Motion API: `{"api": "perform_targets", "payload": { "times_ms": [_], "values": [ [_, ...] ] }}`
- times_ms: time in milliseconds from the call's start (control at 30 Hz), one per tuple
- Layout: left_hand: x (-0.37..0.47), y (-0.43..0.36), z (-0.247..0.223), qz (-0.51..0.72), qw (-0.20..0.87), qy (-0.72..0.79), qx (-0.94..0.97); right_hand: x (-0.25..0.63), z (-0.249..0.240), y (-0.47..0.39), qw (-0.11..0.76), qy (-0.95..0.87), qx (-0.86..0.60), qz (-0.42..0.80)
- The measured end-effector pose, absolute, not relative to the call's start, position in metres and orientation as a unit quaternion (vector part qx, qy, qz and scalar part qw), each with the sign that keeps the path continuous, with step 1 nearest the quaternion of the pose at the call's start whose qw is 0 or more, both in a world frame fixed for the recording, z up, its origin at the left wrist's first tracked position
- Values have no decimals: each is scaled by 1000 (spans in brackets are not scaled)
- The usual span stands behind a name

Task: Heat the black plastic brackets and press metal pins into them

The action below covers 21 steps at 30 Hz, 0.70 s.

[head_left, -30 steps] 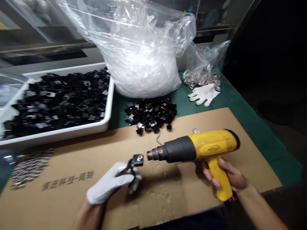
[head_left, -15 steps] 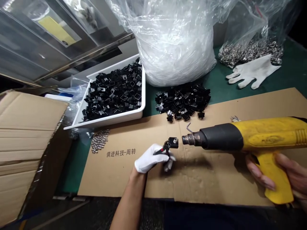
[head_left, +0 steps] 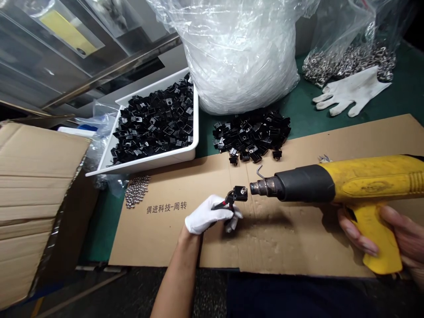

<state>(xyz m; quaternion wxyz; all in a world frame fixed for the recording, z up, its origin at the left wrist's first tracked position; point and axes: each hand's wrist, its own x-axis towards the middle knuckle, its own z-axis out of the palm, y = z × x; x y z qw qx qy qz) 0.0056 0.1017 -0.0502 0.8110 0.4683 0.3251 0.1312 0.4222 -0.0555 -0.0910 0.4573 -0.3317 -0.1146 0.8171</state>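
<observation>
In a white glove, my left hand (head_left: 207,215) is closed around the handles of pliers (head_left: 228,201) with dark and red grips. The pliers' jaws hold a small black plastic part (head_left: 240,193) that has a round metal piece on its face. Bare, my right hand (head_left: 397,234) grips the handle of a yellow heat gun (head_left: 371,183). The gun's metal nozzle (head_left: 265,186) points left at the black part, a small gap away from it. An L-shaped hex key (head_left: 260,171) lies just behind the nozzle.
A white tray (head_left: 196,119) full of black parts stands behind left, beside a cardboard box (head_left: 39,172). A heap of black parts (head_left: 251,134) lies before a large plastic bag (head_left: 245,57). Small metal pieces (head_left: 137,191) rest on the cardboard sheet (head_left: 159,238). A loose glove (head_left: 353,92) lies behind right.
The whole view has shifted slightly. Both hands keep their grips, and the black part stays in front of the nozzle, with the gap between them slightly smaller.
</observation>
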Motion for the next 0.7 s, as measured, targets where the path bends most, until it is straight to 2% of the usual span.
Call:
{"api": "perform_targets", "payload": {
  "times_ms": [700],
  "values": [
    [7,104,-49,118,807,322,481,422,-77,-50,425,-101,-377,816]
  ]
}}
